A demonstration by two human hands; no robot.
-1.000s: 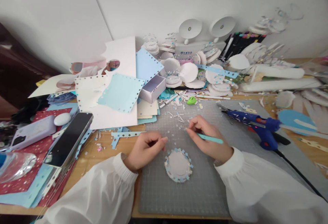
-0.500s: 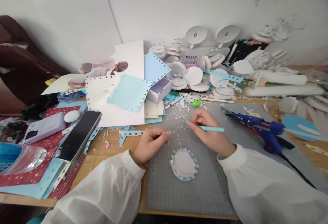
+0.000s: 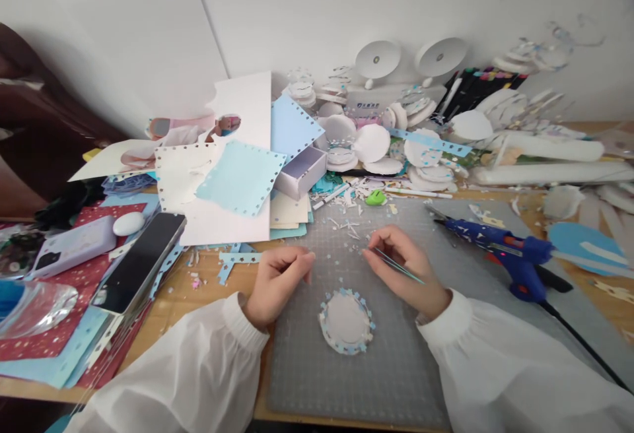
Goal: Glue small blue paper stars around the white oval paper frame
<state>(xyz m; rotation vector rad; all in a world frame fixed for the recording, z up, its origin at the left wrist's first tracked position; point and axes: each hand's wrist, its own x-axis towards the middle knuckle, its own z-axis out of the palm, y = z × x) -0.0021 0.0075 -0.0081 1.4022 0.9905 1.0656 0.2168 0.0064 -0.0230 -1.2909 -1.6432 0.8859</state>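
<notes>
Black phone [image 3: 141, 261]: lying face up at far left of the wooden surface [image 3: 173, 306], beside a white oval object [image 3: 129, 224] and a lilac case [image 3: 74, 248].
Teal paper sheet [image 3: 241, 177]: punched along the edges, lying over white sheets, far left of centre.
Left hand [image 3: 277, 284]: curled in loosely, with thumb against forefinger; holding nothing visible; near the left edge of the grey mat [image 3: 317, 387].
Lilac box [image 3: 300, 174]: open, just beyond the mat.
White disc [image 3: 347, 317]: lying flat on the near part of the mat, between the hands, ringed with small blue and white stars.
Green object [image 3: 375, 197]: at the mat's far edge, among paper scraps.
Teal tweezers [image 3: 399, 266]: gripped in right hand, pointing far left; cannot tell whether pinching anything.
Right hand [image 3: 409, 291]: closed in a pinch around tweezers.
Blue glue gun [image 3: 505, 255]: on its side, right of the mat's middle.
</notes>
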